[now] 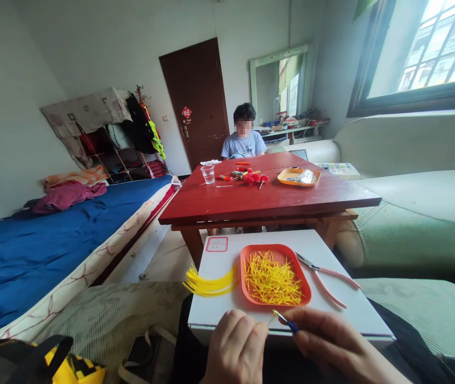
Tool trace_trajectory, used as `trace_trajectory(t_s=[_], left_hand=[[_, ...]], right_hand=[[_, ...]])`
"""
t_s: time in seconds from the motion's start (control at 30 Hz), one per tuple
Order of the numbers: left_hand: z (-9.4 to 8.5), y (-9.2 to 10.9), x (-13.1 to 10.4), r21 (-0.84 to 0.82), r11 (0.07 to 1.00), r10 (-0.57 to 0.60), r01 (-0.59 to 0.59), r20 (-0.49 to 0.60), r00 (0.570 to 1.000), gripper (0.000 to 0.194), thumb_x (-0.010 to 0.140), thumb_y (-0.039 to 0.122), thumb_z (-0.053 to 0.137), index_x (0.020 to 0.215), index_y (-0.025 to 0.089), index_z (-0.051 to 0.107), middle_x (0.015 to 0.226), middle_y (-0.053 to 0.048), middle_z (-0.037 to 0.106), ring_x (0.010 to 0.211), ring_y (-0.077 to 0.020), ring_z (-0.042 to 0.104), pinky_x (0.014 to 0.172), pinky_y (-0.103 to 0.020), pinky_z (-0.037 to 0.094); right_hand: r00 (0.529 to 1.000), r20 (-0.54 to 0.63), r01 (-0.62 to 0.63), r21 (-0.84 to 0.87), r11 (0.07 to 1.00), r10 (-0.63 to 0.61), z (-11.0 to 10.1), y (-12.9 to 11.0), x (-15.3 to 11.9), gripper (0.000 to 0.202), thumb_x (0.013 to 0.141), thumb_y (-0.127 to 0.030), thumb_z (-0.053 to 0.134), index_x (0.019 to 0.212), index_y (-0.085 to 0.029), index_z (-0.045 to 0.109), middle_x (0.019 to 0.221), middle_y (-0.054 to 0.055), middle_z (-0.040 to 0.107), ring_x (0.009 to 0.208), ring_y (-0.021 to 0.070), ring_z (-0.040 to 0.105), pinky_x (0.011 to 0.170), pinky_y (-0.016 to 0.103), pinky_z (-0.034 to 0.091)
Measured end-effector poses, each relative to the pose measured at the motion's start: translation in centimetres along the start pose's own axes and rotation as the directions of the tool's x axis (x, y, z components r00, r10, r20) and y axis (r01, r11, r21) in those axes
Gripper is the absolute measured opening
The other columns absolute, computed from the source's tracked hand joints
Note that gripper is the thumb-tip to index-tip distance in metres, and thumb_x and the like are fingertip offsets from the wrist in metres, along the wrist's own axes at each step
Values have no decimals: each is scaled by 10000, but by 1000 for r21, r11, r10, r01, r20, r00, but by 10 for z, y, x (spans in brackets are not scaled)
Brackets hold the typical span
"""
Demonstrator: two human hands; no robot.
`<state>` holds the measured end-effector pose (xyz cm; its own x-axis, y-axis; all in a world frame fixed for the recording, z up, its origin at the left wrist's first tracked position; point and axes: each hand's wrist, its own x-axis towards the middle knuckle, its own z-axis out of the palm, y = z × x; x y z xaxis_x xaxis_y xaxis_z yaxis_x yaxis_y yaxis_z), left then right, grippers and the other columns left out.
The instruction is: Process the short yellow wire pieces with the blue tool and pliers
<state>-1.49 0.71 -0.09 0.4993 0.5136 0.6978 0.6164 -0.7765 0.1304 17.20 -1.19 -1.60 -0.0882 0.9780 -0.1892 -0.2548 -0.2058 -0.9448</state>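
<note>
My left hand [235, 344] is closed in a pinch at the near edge of a white box [213, 310]. A thin yellow strand [270, 320] shows at its fingertips. My right hand [327, 338] grips a small blue-handled tool [292, 325] whose metal tip points left, close to the strand. Whether tip and strand touch I cannot tell. Just beyond both hands, an orange-red tray [306, 290] holds a heap of short yellow strands [271, 277]. A bundle of longer yellow strands [211, 282] lies to its left. Pink-handled pliers [325, 280] rest on the box to the right.
Beyond the box stands a red table [227, 205] with a clear plastic cup [208, 174], red fuzzy pieces [253, 178] and an orange tray [300, 184]. A person [243, 136] sits behind it. A bed [51, 240] is at left, a sofa [419, 224] at right.
</note>
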Motion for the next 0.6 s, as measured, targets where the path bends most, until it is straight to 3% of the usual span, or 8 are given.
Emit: trace_trajectory(t_s=[0.07,0.2,0.27,0.33,0.4,0.47,0.53,0.6], left_hand=[[-5,-4,5,-167,975,-129,147,112,985,56,823,163,558,802,158,610,670,-49,608,632,-175,510,609,-257,410],[-7,-7,13,-522,649,-389,554,398,831,469,731,600,565,875,162,647,793,-54,605,638,-160,512,585,-248,418],[-3,-6,12,-561,491,-433,666,507,746,431,758,575,552,772,154,645,696,-29,588,609,-147,507,576,-238,406],[2,-4,9,-521,481,-471,706,525,709,313,780,453,596,685,155,611,601,-1,564,574,-136,505,561,-227,392],[5,-1,7,-445,684,-450,578,366,814,225,812,295,574,630,163,566,571,5,549,549,-130,491,540,-225,370],[6,2,6,-284,911,-269,299,139,953,215,827,150,498,615,165,533,570,-6,538,550,-134,479,530,-232,352],[5,4,7,-137,987,-77,82,39,996,232,825,76,445,624,163,520,560,-15,526,546,-138,470,515,-233,348],[0,2,10,-95,995,-19,24,54,998,231,824,62,440,630,159,519,545,-16,522,535,-136,472,502,-227,356]], right_hand=[[986,-35,158,-149,976,-164,3,-5,-3,271,644,-417,741,842,-232,719,670,-5,679,622,165,563,627,269,461],[956,126,294,-389,873,-266,9,-18,-8,165,738,-272,585,835,-251,716,704,-4,698,655,198,587,649,284,458],[956,171,290,-426,857,-239,9,-22,-9,175,751,-258,550,822,-255,710,686,-6,687,658,204,585,645,283,449],[960,190,266,-380,886,-207,7,-21,-9,167,760,-282,563,830,-257,713,699,-2,686,694,210,585,675,286,448],[965,215,203,-241,949,-152,4,-17,-7,160,758,-342,617,849,-260,720,739,1,698,721,199,587,686,274,453],[976,209,89,-113,990,-64,2,-11,-6,205,729,-411,678,863,-264,727,771,1,708,700,169,582,657,243,457],[985,174,5,-66,998,7,3,-6,-5,267,684,-461,719,861,-261,733,771,4,711,674,150,576,628,225,459],[987,159,13,-99,995,3,5,-2,-6,328,662,-507,717,861,-247,735,758,19,715,674,165,588,623,242,476]])
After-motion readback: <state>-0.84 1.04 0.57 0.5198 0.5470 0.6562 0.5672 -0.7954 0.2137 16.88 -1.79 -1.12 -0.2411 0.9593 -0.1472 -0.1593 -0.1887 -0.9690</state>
